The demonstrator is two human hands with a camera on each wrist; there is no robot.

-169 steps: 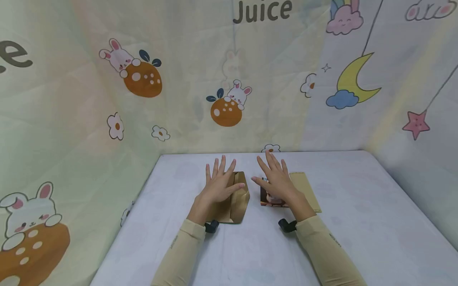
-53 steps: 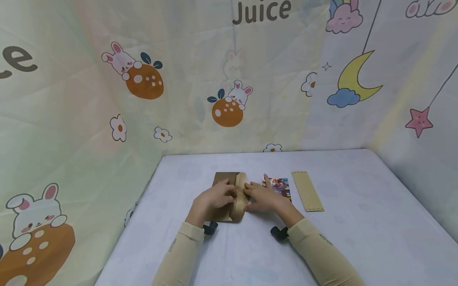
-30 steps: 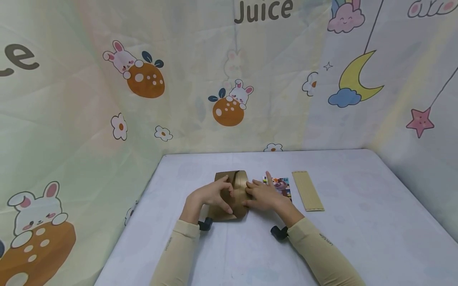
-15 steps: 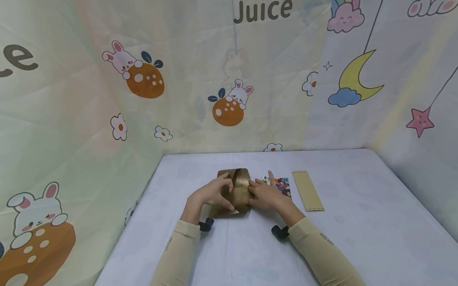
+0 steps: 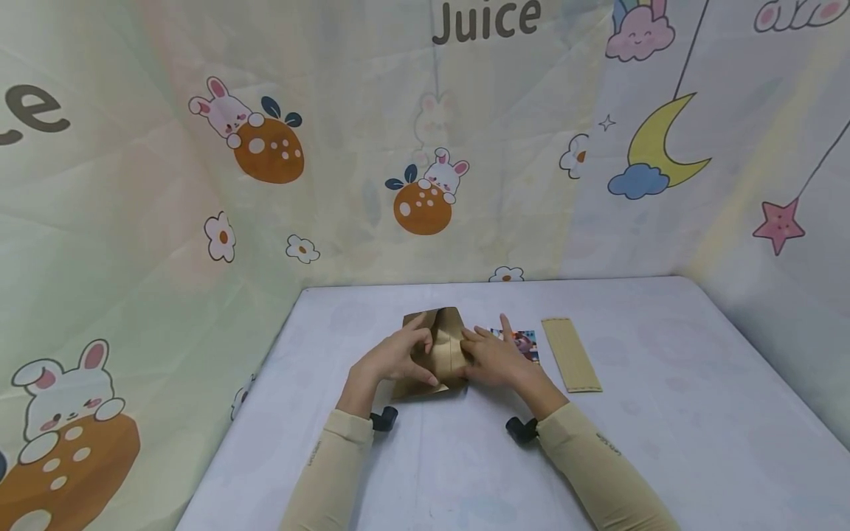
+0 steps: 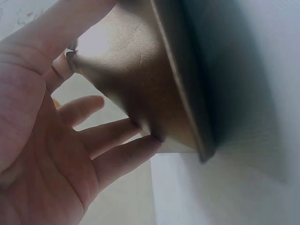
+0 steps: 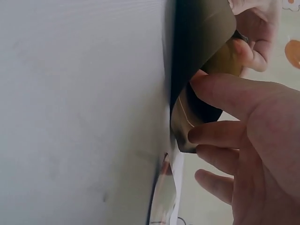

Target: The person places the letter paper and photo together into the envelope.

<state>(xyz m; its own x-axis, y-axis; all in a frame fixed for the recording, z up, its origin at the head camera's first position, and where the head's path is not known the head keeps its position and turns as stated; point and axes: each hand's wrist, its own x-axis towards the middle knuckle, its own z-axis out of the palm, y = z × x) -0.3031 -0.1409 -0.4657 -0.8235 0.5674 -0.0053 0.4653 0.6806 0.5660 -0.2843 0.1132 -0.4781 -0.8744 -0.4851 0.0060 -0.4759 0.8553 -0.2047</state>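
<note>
A brown paper envelope (image 5: 446, 345) is raised off flat between both hands, its near edge close over the table and its flap bent up. My left hand (image 5: 393, 355) grips it from the left, thumb and index finger curved at its edge. In the left wrist view, other fingertips touch the envelope (image 6: 140, 65) from beneath its edge. My right hand (image 5: 494, 361) pinches the right side, its thumb against the bent paper (image 7: 206, 42) in the right wrist view. Past the right hand lies a colourful picture card (image 5: 527, 345), partly covered by that hand.
To the right of the card, a long tan paper strip (image 5: 571, 355) lies flat on the white table (image 5: 631, 457). Black wrist cameras sit at the left cuff (image 5: 384, 419) and right cuff (image 5: 522, 430). A printed cloth backdrop (image 5: 505, 214) stands behind the table.
Both hands came down from spread above the table to the envelope. Over the last second its far edge has risen and moved away, and the folded paper has opened wider.
</note>
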